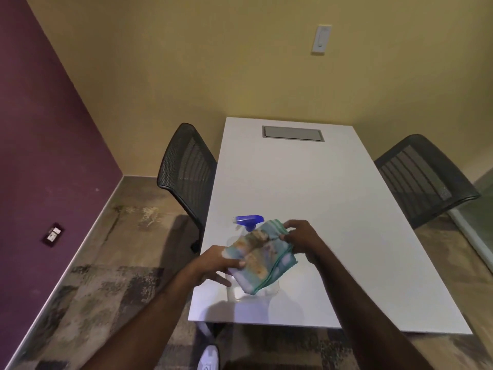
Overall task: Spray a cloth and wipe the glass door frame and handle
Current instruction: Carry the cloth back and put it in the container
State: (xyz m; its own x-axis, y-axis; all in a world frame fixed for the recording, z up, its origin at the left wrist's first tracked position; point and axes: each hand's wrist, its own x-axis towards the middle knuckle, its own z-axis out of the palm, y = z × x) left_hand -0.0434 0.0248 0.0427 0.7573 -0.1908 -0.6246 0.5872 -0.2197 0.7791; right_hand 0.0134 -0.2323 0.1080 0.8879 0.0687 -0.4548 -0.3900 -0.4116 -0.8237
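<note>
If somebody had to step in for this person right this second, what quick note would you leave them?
Left hand grips the near end of the folded cloth; right hand pinches its far end, holding it just above the spray bottle, which stands on the white table.
Done: cloth picked up.
Left: spray the cloth, it seems, then wipe the glass door frame and handle; neither can be picked out in this view.
</note>
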